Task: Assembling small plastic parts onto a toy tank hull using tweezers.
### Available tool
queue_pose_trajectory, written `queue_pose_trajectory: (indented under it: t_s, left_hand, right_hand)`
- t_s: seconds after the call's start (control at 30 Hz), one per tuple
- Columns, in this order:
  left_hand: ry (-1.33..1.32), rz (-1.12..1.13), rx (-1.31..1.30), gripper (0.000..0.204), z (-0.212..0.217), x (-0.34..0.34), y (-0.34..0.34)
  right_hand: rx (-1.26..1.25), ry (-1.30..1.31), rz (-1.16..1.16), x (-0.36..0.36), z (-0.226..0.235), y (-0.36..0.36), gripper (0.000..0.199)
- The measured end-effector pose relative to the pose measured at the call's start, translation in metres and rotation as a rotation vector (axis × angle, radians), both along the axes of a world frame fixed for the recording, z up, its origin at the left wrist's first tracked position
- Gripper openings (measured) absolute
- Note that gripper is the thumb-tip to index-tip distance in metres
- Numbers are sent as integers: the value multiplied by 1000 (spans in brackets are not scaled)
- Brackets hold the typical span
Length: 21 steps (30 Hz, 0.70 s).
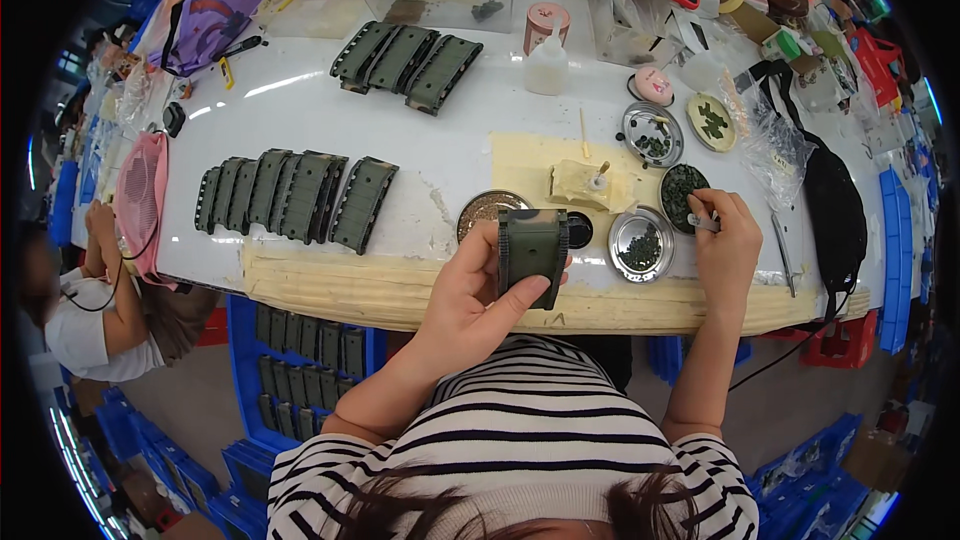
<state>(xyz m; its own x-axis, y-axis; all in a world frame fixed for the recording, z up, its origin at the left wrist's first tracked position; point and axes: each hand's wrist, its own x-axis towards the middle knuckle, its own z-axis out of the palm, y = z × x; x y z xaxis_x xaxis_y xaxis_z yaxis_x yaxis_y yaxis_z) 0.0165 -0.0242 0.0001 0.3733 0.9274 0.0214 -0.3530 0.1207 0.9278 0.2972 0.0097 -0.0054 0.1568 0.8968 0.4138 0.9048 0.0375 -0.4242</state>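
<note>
- The left hand is clasped around a green camouflage-patterned plastic part, thumb along its lower end, holding it upright just above the near edge of the bench. The grip looks to sit mostly low on the part; if so, it could tip or twist out and fall past the edge to the floor.
- The right hand pinches a thin metal tool over the dark dish of small green pieces, near the right end of the bench. A small piece on the tool tip could drop between dish and part.
- Just beside the part lie a round metal tin of tiny pieces, a grainy round lid and a black ring. A forearm swing could knock the tin off the taped near edge.
- Further back, a white squeeze bottle stands upright; a long reach could topple it.
- To the left, a row of finished green parts leans together; one nudge could slide them.
</note>
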Motion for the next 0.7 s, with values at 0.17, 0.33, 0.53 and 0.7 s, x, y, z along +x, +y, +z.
queue_pose_trajectory:
  t_s: [0.17, 0.33, 0.53, 0.7]
  left_hand:
    - [-9, -5, -1, 40, 2, 1, 0]
    - [0, 13, -6, 39, 5, 2, -2]
    - [-11, 25, -13, 38, 4, 7, -2]
    - [-10, 7, -19, 39, 5, 7, -1]
  right_hand:
    - [79, 3, 12, 0, -1, 3, 7]
    - [29, 71, -4, 1, -3, 1, 12]
    - [51, 94, 9, 2, -4, 2, 15]
    - [70, 96, 4, 0, -2, 2, 15]
